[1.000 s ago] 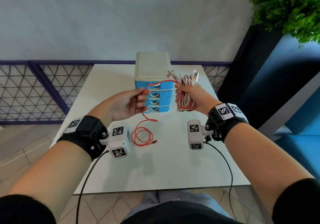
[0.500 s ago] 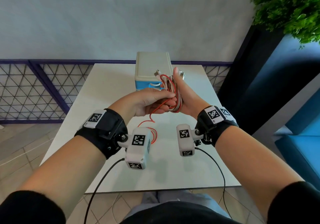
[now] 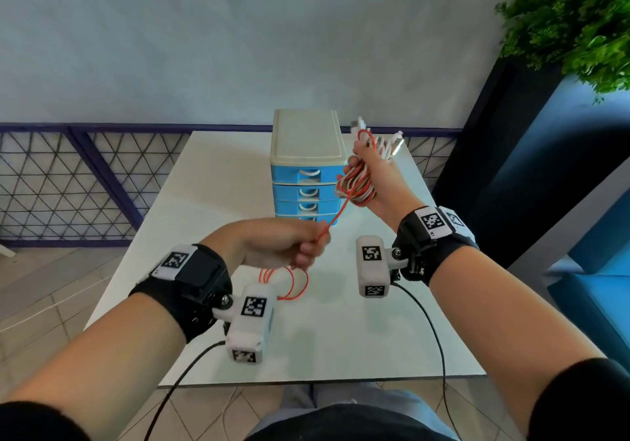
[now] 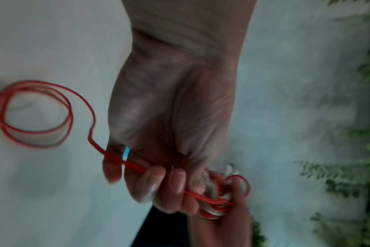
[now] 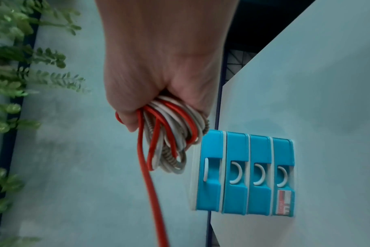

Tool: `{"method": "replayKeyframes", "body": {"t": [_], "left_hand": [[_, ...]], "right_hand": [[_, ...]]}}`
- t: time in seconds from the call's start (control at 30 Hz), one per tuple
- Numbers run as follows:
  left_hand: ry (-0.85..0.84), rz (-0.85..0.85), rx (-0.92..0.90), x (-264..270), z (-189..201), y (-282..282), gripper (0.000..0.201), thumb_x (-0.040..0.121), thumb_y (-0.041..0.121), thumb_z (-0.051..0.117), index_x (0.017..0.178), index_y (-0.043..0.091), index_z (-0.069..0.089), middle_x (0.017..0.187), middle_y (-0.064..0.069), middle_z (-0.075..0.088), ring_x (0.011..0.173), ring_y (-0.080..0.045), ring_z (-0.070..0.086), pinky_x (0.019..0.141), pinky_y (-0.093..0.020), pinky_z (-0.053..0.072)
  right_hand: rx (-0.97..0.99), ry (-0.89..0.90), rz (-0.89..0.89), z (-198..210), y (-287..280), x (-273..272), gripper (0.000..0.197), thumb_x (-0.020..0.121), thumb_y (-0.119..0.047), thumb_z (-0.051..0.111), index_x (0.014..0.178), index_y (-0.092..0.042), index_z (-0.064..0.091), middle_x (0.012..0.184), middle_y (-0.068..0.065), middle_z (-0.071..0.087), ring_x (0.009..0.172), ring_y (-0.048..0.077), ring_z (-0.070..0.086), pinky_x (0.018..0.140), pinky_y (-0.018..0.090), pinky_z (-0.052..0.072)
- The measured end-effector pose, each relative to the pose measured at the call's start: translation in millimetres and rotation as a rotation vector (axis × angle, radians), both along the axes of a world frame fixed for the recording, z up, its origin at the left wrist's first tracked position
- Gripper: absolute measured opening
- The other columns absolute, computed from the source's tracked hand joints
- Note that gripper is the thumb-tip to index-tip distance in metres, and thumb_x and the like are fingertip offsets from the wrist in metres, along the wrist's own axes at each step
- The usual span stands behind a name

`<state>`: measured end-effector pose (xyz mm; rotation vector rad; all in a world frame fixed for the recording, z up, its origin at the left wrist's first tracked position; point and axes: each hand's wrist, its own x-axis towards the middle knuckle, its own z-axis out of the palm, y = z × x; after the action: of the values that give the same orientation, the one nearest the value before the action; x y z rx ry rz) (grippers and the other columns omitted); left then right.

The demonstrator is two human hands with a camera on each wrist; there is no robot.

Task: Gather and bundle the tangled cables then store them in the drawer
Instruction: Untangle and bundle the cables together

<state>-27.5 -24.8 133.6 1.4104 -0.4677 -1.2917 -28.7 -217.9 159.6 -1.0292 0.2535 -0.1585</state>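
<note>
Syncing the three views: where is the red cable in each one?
Head: red cable centre, taut between left hand and right hand; loops on table.
Left wrist: lower left, loops then through the fingers.
Right wrist: centre, dropping from the cable bundle.
Shared landmark: cable bundle, in all three.

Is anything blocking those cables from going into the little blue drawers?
Yes: all four drawers of the drawer unit look shut. The right hand grips the cable bundle beside it; the left hand holds the red cable, part of it coiled on the table.
</note>
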Motion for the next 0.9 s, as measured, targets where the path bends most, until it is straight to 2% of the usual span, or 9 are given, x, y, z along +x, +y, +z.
{"method": "replayKeyframes", "body": {"t": [0.13, 0.23, 0.3, 0.37, 0.5, 0.57, 0.67, 0.77, 0.9], "left_hand": [[-0.354, -0.032, 0.22, 0, -14, 9, 0.03, 0.101, 0.029, 0.038, 0.078, 0.016, 0.053, 0.068, 0.003, 0.04, 0.057, -0.01, 0.034, 0.056, -0.019, 0.03], [-0.759, 0.235, 0.329, 12, -3, 2, 0.017, 0.094, 0.02, 0.054, 0.08, 0.018, 0.063, 0.07, 0.006, 0.051, 0.062, -0.008, 0.043, 0.054, -0.015, 0.036], [-0.898, 0.444, 0.274, 22, 6, -4, 0.02, 0.09, 0.016, 0.06, 0.071, 0.023, 0.061, 0.071, 0.008, 0.055, 0.064, -0.006, 0.046, 0.05, -0.007, 0.035], [-0.985, 0.554, 0.2, 33, 17, -8, 0.022, 0.088, 0.016, 0.063, 0.068, 0.023, 0.058, 0.069, 0.01, 0.054, 0.061, -0.003, 0.045, 0.053, -0.011, 0.035], [-1.1, 0.578, 0.145, 40, 34, -15, 0.008, 0.087, 0.017, 0.064, 0.08, 0.014, 0.064, 0.071, 0.01, 0.058, 0.067, -0.003, 0.049, 0.062, -0.015, 0.037], [-1.14, 0.503, 0.183, 39, 36, -18, 0.009, 0.087, 0.018, 0.064, 0.084, 0.01, 0.065, 0.078, 0.004, 0.061, 0.072, -0.008, 0.051, 0.062, -0.016, 0.038], [-1.12, 0.475, 0.209, 37, 35, -18, 0.011, 0.088, 0.022, 0.063, 0.081, 0.014, 0.065, 0.078, 0.005, 0.061, 0.072, -0.005, 0.052, 0.063, -0.02, 0.039], [-1.038, 0.406, 0.205, 31, 37, -17, 0.011, 0.09, 0.023, 0.061, 0.079, 0.021, 0.065, 0.081, 0.006, 0.065, 0.075, -0.001, 0.057, 0.067, -0.017, 0.043], [-0.967, 0.346, 0.208, 27, 43, -18, 0.01, 0.089, 0.018, 0.06, 0.082, 0.02, 0.066, 0.08, 0.009, 0.064, 0.076, -0.001, 0.06, 0.066, -0.015, 0.043]], "right_hand": [[0.062, 0.021, 0.074, 10, -16, -2, 0.014, 0.094, -0.02, 0.057, 0.081, -0.015, 0.057, 0.066, -0.001, 0.057, 0.062, 0.014, 0.061, 0.077, 0.035, 0.057], [-0.051, 0.101, 0.173, 12, -17, -6, 0.014, 0.093, -0.015, 0.056, 0.08, -0.012, 0.059, 0.067, 0.0, 0.062, 0.066, 0.014, 0.065, 0.081, 0.037, 0.057], [-0.167, 0.155, 0.229, 13, -14, -9, 0.008, 0.092, -0.013, 0.058, 0.086, -0.008, 0.06, 0.071, 0.002, 0.068, 0.075, 0.017, 0.07, 0.083, 0.041, 0.056], [-0.258, 0.194, 0.342, 14, -12, -13, 0.006, 0.091, -0.013, 0.059, 0.092, -0.008, 0.063, 0.085, 0.006, 0.074, 0.088, 0.02, 0.072, 0.084, 0.047, 0.054], [-0.337, 0.203, 0.565, 11, -2, -17, 0.016, 0.09, -0.013, 0.06, 0.103, -0.008, 0.066, 0.124, 0.025, 0.061, 0.114, 0.04, 0.06, 0.092, 0.051, 0.049], [-0.298, 0.188, 0.596, 10, 3, -18, 0.022, 0.094, -0.012, 0.053, 0.114, -0.004, 0.059, 0.121, 0.025, 0.061, 0.106, 0.036, 0.064, 0.088, 0.043, 0.053], [-0.288, 0.178, 0.59, 11, 6, -20, 0.023, 0.095, -0.014, 0.053, 0.115, -0.004, 0.059, 0.118, 0.023, 0.063, 0.105, 0.032, 0.064, 0.086, 0.041, 0.054], [-0.31, 0.202, 0.596, 13, 6, -24, 0.02, 0.094, -0.015, 0.054, 0.109, -0.005, 0.063, 0.112, 0.02, 0.066, 0.1, 0.027, 0.066, 0.07, 0.042, 0.057], [-0.312, 0.207, 0.598, 14, 7, -26, 0.027, 0.095, -0.016, 0.054, 0.118, -0.001, 0.059, 0.108, 0.02, 0.068, 0.092, 0.025, 0.071, 0.07, 0.04, 0.059]]}}
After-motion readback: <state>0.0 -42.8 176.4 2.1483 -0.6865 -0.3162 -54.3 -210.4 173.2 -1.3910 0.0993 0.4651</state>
